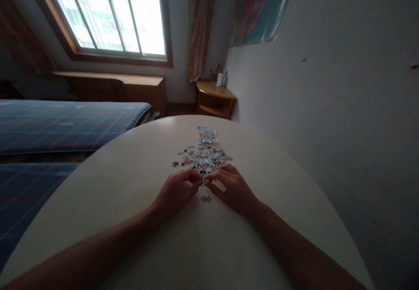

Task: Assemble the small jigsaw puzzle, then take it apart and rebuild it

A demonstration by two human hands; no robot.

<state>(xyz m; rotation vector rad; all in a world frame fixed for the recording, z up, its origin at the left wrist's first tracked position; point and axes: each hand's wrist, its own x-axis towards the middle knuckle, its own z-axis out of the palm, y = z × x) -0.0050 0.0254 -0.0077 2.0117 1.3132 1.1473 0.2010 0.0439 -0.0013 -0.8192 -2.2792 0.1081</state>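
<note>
Over the round table point(131, 202), my left hand point(178, 190) and my right hand point(234, 189) meet fingertip to fingertip. Between them they pinch a small jigsaw puzzle piece point(203, 182); whether it is one piece or two joined is too small to tell. Just below the fingers, a light blue puzzle piece point(206, 198) lies flat on the tabletop. A loose pile of multicoloured puzzle pieces point(206, 157) spreads beyond my hands. Behind the pile lies a small printed picture sheet point(207, 135).
To the left stands a bed with a blue plaid mattress point(65, 124). A corner shelf point(216, 90) and a long desk point(140, 79) are at the back, below a bright window point(111, 15). A white wall point(327, 119) runs close along the right.
</note>
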